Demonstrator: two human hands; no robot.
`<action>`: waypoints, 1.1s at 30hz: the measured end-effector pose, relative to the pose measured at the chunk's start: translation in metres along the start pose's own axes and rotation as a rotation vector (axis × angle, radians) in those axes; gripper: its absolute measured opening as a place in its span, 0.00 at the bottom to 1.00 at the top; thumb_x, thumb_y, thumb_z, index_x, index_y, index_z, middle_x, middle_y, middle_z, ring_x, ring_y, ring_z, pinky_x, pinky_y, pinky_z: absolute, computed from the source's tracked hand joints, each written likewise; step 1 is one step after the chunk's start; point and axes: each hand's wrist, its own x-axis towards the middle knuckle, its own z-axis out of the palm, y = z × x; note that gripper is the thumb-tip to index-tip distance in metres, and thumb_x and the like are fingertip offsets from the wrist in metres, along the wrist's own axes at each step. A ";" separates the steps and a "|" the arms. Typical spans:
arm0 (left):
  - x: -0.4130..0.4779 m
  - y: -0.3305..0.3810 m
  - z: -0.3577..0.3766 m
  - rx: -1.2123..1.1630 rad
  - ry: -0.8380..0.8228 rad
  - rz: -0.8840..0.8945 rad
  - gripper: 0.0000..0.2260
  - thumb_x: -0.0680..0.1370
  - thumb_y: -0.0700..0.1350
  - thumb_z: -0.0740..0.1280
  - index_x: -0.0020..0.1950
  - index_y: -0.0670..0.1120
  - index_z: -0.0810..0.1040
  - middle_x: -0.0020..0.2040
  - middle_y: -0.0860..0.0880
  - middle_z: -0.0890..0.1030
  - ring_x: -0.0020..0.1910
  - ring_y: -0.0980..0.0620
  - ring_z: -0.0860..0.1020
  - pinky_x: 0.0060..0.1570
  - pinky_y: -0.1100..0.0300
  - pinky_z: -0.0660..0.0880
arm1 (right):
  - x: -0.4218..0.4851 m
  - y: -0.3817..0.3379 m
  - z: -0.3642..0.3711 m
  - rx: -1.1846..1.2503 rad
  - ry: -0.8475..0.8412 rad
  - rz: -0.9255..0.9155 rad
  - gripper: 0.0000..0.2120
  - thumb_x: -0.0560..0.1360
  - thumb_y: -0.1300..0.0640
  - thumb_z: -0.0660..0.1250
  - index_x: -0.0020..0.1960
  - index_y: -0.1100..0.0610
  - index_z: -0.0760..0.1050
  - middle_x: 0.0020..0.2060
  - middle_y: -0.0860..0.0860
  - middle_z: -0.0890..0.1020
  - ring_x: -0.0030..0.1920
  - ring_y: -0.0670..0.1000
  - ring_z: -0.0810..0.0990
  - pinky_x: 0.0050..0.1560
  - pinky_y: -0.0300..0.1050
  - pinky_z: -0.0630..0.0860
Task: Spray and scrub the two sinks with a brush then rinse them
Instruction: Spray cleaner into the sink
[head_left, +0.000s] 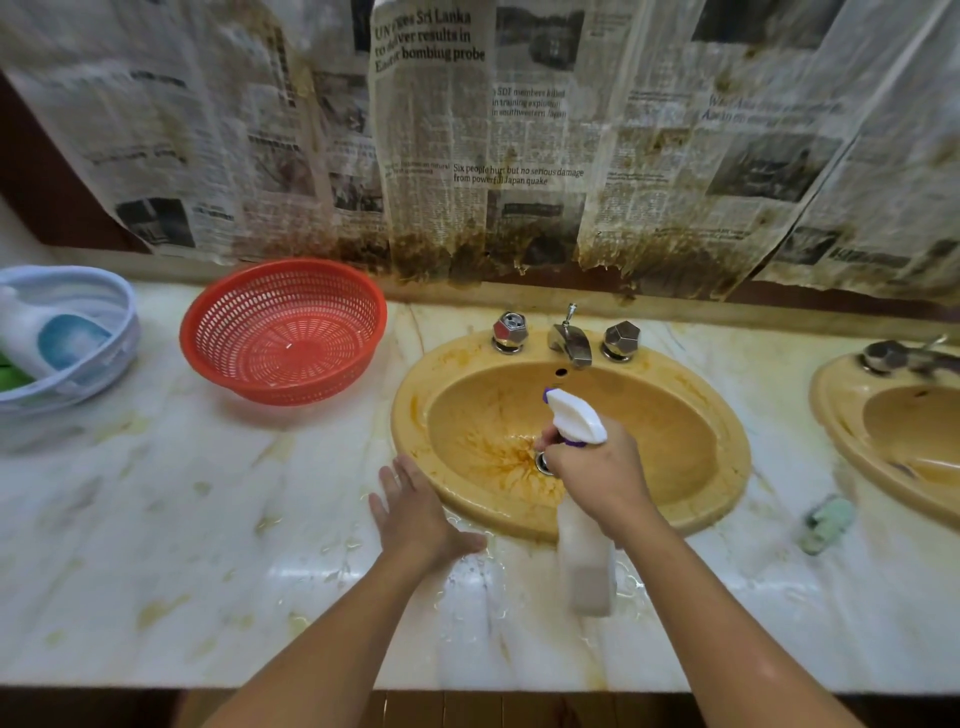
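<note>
At far left, a pale blue basin (111, 332) on the marble counter (156, 545), holding a white bottle with a blue label (47, 338) and something green, only partly visible. Just to its right, a red plastic colander (283, 332), tilted toward the camera. Behind, stained newspaper sheets (467, 130) hanging along the wall, lower edges browned and ragged.

Near centre, left hand (415, 512) flat on the wet counter, fingers straight and spread, fingertips just touching the rim of the yellow sink (717, 431). Sink basin streaked with orange-brown stains around the drain (543, 462). At the back rim, a chrome tap (571, 343) between two faceted knobs.

Over the basin, right hand (597, 470) wrapped around the neck of a white spray bottle (584, 561), fingers curled at the trigger, nozzle aimed toward the back of the basin, bottle body hanging down over the front rim.

Further right, a small blurred greenish object (826, 525) on the counter, unclear whether the brush. At far right, part of a second yellow sink (841, 410) with its tap, cut off by the frame edge.
</note>
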 end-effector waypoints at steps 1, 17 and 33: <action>0.000 0.000 0.000 0.006 -0.001 -0.002 0.73 0.62 0.69 0.78 0.77 0.39 0.25 0.82 0.43 0.34 0.80 0.44 0.31 0.79 0.41 0.37 | -0.001 0.000 0.001 -0.016 -0.042 -0.008 0.06 0.67 0.66 0.67 0.35 0.57 0.78 0.33 0.53 0.82 0.32 0.49 0.76 0.35 0.46 0.72; -0.001 0.000 -0.002 -0.020 0.002 0.001 0.73 0.61 0.69 0.79 0.78 0.39 0.26 0.83 0.43 0.36 0.80 0.44 0.32 0.79 0.42 0.37 | 0.006 0.025 -0.023 0.011 0.175 0.122 0.03 0.67 0.66 0.65 0.36 0.59 0.74 0.30 0.50 0.77 0.33 0.52 0.71 0.34 0.43 0.66; 0.000 -0.002 -0.001 -0.021 0.001 0.011 0.72 0.62 0.69 0.79 0.78 0.40 0.27 0.83 0.45 0.36 0.81 0.45 0.33 0.79 0.43 0.37 | -0.007 0.038 -0.043 0.066 0.149 0.072 0.07 0.67 0.67 0.68 0.36 0.56 0.77 0.30 0.49 0.79 0.32 0.49 0.74 0.35 0.44 0.70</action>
